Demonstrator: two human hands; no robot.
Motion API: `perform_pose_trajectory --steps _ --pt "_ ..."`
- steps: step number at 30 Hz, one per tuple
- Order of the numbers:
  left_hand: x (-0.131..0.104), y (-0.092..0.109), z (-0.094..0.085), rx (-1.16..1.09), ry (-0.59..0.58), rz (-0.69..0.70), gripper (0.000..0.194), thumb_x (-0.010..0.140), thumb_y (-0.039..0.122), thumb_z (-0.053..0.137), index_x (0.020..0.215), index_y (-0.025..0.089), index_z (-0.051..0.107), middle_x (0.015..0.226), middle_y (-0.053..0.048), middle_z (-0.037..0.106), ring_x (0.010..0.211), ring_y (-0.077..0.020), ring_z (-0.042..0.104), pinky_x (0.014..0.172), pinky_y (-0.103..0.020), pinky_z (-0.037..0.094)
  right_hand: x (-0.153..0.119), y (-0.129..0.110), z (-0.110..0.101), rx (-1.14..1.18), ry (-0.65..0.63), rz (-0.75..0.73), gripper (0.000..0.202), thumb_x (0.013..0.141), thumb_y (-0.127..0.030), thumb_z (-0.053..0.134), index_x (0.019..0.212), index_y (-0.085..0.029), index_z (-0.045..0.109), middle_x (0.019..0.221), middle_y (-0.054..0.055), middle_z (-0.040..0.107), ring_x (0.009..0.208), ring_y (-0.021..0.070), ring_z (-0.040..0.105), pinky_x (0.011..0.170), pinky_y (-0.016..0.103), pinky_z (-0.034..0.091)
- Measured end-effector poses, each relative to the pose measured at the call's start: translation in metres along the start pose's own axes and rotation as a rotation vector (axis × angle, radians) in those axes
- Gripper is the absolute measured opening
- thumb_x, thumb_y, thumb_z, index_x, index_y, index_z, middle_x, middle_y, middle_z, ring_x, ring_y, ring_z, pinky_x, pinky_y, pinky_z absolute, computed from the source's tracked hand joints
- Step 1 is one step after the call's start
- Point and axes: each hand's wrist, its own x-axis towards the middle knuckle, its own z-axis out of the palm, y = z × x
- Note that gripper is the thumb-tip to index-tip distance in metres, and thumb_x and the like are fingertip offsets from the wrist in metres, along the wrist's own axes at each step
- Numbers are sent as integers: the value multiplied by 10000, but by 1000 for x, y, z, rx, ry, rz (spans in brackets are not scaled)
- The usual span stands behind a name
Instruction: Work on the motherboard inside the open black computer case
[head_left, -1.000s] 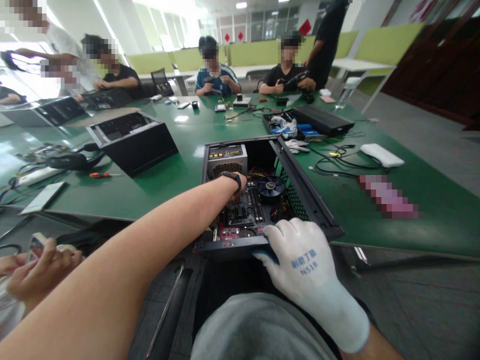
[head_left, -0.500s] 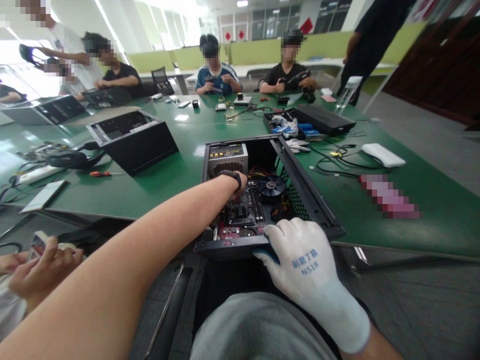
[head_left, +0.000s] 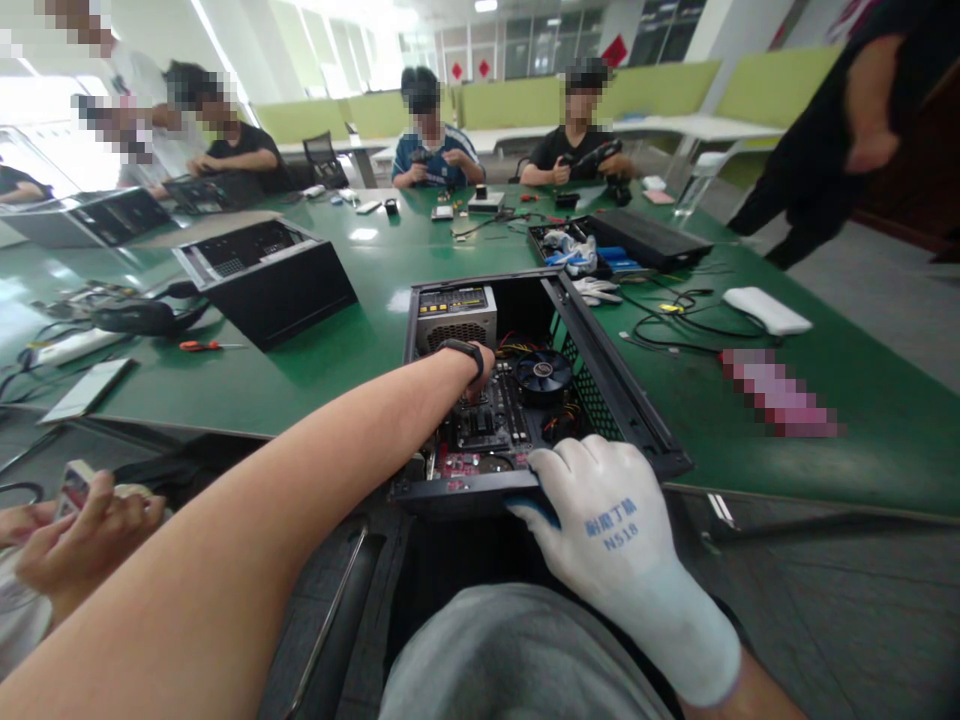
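An open black computer case (head_left: 615, 385) lies at the near edge of the green table, its front part sticking out over my lap. Inside are a power supply (head_left: 454, 320), a round fan (head_left: 544, 371) and a motherboard (head_left: 487, 425). My left hand (head_left: 480, 378), bare and with a black band at the wrist, reaches down into the case over the motherboard; its fingers are mostly hidden. My right hand (head_left: 600, 510), in a white glove, grips the near edge of the case, thumb below and fingers on top.
Left on the green table (head_left: 330, 385) are another case (head_left: 281, 295) and an orange screwdriver (head_left: 210, 346). Cables (head_left: 667, 320), a white box (head_left: 766, 310) and a tray with gloves (head_left: 574, 252) are to the right. Another person's hands (head_left: 90, 530) hold a phone at lower left; people sit opposite.
The standing person at the back right has moved further right and nearer. At the far left a person's raised arms and the headset have shifted. My hands look unmoved.
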Motion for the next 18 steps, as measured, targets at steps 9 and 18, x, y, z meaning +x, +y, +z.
perform_pose_trajectory --steps 9,18 --pt "2 -1 1 38 -31 26 474 535 295 914 981 167 818 946 -116 788 1045 -311 701 997 -347 512 0 0 -1 -9 9 -4 292 796 -434 769 972 -227 665 850 49 625 809 241 458 709 371 204" --pt "6 -7 6 -151 73 -27 540 528 376 903 1029 197 813 963 -105 790 1118 -334 672 1005 -370 505 0 0 -3 -10 11 -11 296 804 -434 760 995 -230 665 853 45 627 805 240 462 709 366 205"
